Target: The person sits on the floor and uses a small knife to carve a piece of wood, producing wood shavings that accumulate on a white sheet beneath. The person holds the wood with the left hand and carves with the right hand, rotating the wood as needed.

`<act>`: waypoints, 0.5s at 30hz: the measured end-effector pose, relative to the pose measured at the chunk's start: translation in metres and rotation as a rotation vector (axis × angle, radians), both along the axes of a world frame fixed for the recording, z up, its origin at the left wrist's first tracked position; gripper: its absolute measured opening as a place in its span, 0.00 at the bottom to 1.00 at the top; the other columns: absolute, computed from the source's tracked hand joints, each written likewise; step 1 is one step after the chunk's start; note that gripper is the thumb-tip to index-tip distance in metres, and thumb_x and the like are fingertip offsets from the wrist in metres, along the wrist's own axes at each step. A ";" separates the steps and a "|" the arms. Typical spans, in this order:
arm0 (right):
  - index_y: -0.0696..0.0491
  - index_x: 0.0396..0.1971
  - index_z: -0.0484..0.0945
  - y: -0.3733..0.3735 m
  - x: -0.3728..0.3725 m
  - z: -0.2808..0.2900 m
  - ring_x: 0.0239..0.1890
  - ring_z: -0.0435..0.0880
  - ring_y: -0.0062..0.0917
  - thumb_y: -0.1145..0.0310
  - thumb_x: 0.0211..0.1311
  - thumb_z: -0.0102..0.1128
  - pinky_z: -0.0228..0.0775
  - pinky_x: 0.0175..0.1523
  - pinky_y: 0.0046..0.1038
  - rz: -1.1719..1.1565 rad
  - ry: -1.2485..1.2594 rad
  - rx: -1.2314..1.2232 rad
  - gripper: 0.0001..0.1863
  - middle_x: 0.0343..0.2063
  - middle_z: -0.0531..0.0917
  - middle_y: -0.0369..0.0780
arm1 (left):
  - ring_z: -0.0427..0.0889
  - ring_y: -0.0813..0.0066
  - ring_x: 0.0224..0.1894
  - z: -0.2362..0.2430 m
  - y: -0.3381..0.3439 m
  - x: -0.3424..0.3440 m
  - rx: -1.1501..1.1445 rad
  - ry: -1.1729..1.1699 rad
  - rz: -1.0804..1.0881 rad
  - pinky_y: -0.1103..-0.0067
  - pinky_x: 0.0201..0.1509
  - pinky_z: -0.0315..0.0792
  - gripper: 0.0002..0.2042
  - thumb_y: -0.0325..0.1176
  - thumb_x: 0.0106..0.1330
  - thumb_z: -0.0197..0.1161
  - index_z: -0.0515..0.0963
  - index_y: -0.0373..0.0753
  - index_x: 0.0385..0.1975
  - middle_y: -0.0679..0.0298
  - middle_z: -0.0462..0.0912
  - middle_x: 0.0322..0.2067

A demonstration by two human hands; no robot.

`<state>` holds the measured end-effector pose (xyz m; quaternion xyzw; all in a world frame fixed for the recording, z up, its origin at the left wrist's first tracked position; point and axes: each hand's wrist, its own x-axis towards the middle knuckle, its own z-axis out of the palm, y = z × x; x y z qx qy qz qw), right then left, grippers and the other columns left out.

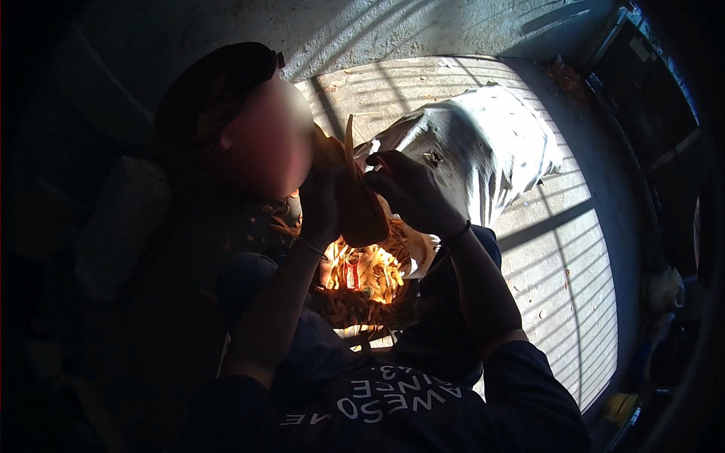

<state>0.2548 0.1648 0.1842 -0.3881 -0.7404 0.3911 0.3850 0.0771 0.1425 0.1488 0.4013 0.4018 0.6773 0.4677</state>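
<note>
Between my hands is a reddish-brown, flat piece with a rounded lower end (pixel 361 215); its exact kind is not clear in the shade. My left hand (pixel 319 205) is wrapped round its left side. A thin, pale-brown strip (pixel 349 138) sticks up from its top. My right hand (pixel 414 192), with a dark band at the wrist, is curled close against the right edge of the piece. Whatever its fingers grip is hidden in shadow. Below, between my knees, lies a sunlit heap of curled orange-brown strips (pixel 377 270) with a small red item (pixel 352 275) on it.
A person in a dark cap (pixel 215 87) is close on the left. Beyond my right hand lies a large white sack (pixel 498 140) on the pale floor (pixel 563 279), which is striped with bar shadows. A wall (pixel 393 30) closes off the far side. Dark shelving or equipment (pixel 642 98) stands at the right.
</note>
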 end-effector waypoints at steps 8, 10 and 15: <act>0.55 0.44 0.78 -0.016 0.021 0.020 0.42 0.82 0.40 0.78 0.57 0.57 0.74 0.48 0.37 0.186 -0.083 0.104 0.13 0.38 0.78 0.45 | 0.83 0.76 0.41 -0.012 0.013 -0.010 -0.062 -0.522 -0.126 0.76 0.48 0.78 0.15 0.44 0.78 0.51 0.77 0.41 0.52 0.65 0.82 0.41; 0.56 0.39 0.77 -0.027 0.013 0.043 0.36 0.82 0.42 0.76 0.58 0.56 0.75 0.45 0.39 0.098 -0.243 -0.140 0.09 0.34 0.76 0.44 | 0.82 0.77 0.41 -0.012 0.016 -0.012 -0.029 -0.347 0.006 0.77 0.48 0.77 0.16 0.44 0.79 0.50 0.77 0.40 0.52 0.65 0.82 0.41; 0.57 0.48 0.78 -0.019 0.023 0.014 0.35 0.84 0.40 0.73 0.66 0.57 0.74 0.38 0.36 0.151 -0.510 0.316 0.12 0.35 0.83 0.46 | 0.79 0.82 0.42 -0.009 0.024 -0.016 0.059 -0.054 0.148 0.79 0.48 0.73 0.17 0.44 0.80 0.49 0.78 0.37 0.50 0.66 0.81 0.40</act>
